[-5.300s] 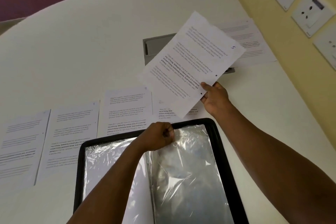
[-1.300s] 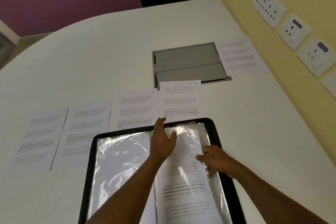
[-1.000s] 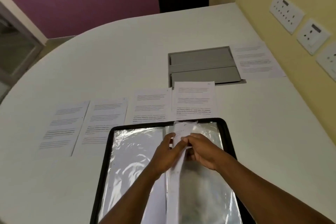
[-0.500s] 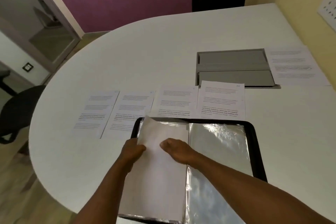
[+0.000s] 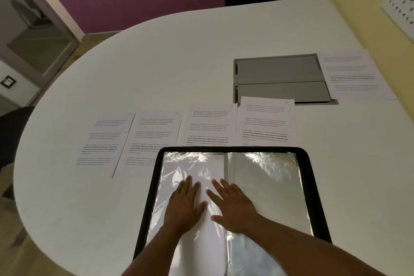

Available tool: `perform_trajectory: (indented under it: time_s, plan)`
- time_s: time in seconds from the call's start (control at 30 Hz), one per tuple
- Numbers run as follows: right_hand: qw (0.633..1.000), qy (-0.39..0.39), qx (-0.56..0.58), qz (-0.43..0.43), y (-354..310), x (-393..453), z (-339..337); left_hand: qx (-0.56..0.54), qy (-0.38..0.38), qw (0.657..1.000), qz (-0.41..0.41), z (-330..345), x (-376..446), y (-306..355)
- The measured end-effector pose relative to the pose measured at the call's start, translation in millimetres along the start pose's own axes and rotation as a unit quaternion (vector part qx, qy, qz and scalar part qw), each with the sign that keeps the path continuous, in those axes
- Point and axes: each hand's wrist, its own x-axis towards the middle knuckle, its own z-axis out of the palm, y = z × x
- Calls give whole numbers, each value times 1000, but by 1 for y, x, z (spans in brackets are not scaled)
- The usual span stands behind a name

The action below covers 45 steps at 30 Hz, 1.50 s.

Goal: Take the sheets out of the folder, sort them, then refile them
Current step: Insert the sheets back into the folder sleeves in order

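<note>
Head view: both hands (image 5: 186, 205) now flat on sleeve (image 5: 192, 170).

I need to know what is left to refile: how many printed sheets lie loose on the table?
5: four in a row just beyond the folder, one by the wall. More may be stacked underneath.

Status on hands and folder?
Both hands, left and right, flat on folder's left sleeve. Five sheets out on table. Nothing blocking.
</note>
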Motion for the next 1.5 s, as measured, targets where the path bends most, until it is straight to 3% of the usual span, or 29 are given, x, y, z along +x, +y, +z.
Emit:
perform_trajectory:
  time_s: [0.13, 0.27, 0.47, 0.57, 1.0, 1.2, 1.5]
  plan:
    - [998, 23, 59, -7, 8, 1, -8, 11, 50, 999, 0, -4, 5, 8]
    - [976, 162, 138, 53, 36, 1, -29, -38, 95, 995, -1, -21, 35, 34]
    - [915, 333, 174, 148, 126, -4, -70, -139, 121, 981, 65, -55, 91, 128]
    - [879, 372, 203, 218, 179, -15, -95, -204, 99, 971, 76, -71, 119, 189]
    - [773, 348, 245, 470, 427, -37, -154, -377, -52, 922, 69, -111, 289, 417]
    - [771, 303, 203, 521, 517, -30, -167, -423, -110, 898, 36, -101, 363, 478]
    - [767, 286, 87, 568, 568, -12, -154, -525, -75, 846, -50, -80, 422, 534]
